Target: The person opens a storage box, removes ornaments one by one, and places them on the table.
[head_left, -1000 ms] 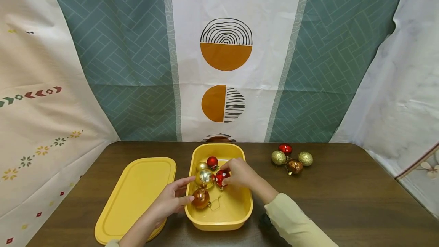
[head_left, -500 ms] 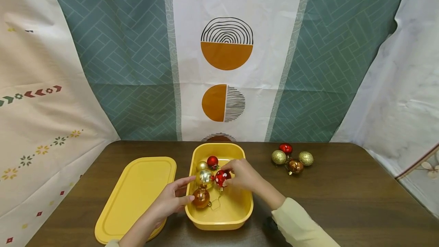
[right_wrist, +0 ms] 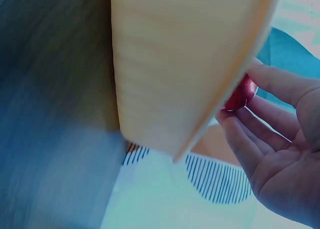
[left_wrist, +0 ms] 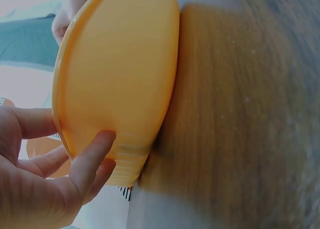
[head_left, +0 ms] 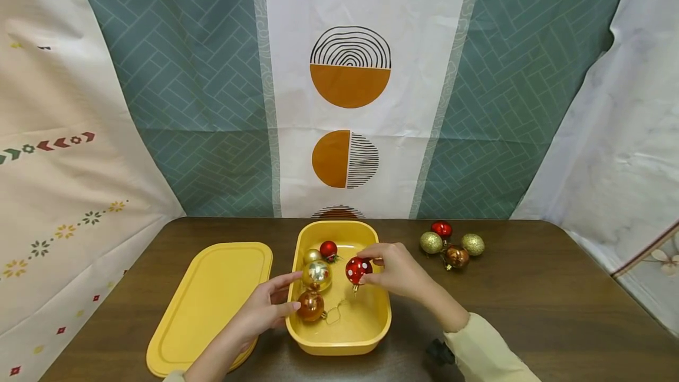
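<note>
A yellow plastic container (head_left: pixel 339 349) stands on the table in the head view. My left hand (head_left: pixel 265 305) grips its left wall, some fingers over the rim and others against the outside, as the left wrist view shows. Above the container's right half, my right hand (head_left: pixel 400 270) pinches a red Christmas bauble with white dots (head_left: pixel 358 270); in the right wrist view the bauble is partly hidden behind the wall. Inside lie a shiny gold bauble (head_left: pixel 317 276), an orange-brown bauble (head_left: pixel 311 306), a smaller gold bauble (head_left: pixel 312 256) and a small red bauble (head_left: pixel 328 250).
Left of the container a yellow lid (head_left: pixel 212 305) lies flat on the dark wooden table (head_left: pixel 530 299). At the back right sit two glittery gold baubles, a red bauble (head_left: pixel 441 229) and a brown bauble (head_left: pixel 456 257). A patterned curtain (head_left: pixel 339 134) hangs behind.
The dotted bauble has come away from the gold one, moving right in my right hand. My left hand keeps its place on the container.
</note>
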### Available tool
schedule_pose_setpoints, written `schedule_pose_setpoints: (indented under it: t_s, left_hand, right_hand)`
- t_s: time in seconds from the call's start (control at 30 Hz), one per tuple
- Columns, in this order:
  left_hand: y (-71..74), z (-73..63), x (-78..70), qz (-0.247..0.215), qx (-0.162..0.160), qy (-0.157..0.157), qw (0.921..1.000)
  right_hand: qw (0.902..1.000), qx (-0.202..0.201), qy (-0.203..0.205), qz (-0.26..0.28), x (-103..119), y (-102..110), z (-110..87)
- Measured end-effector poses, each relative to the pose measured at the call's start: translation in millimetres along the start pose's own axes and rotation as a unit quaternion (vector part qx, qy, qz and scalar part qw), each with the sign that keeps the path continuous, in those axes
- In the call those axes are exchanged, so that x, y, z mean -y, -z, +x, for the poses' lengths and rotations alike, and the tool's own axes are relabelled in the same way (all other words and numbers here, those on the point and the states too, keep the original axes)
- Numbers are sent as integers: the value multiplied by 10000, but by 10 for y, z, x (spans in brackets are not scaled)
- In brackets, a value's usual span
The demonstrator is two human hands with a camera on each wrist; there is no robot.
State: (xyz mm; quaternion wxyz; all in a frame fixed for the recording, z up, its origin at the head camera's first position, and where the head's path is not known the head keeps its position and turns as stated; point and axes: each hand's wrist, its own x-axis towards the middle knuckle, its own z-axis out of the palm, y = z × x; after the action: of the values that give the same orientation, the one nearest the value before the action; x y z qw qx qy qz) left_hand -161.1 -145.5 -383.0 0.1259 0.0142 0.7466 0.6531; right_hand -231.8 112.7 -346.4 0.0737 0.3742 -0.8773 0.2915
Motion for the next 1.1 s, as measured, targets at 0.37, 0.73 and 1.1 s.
schedule_pose_setpoints:
  t_s: [0.37, 0.73, 1.1]
  left_hand:
    - [-21, 1, -17, 65, -113, 38, 9999]
    - [-29, -30, -30, 36, -119, 13, 9999]
    - [-29, -17, -17, 30, -146, -24, 9999]
  right_hand:
    - [9954, -464, -586, 597, -154, 234, -205]
    - [9926, -442, -755, 843, -213, 315, -249]
    - [9956, -185, -587, 700, -242, 382, -260]
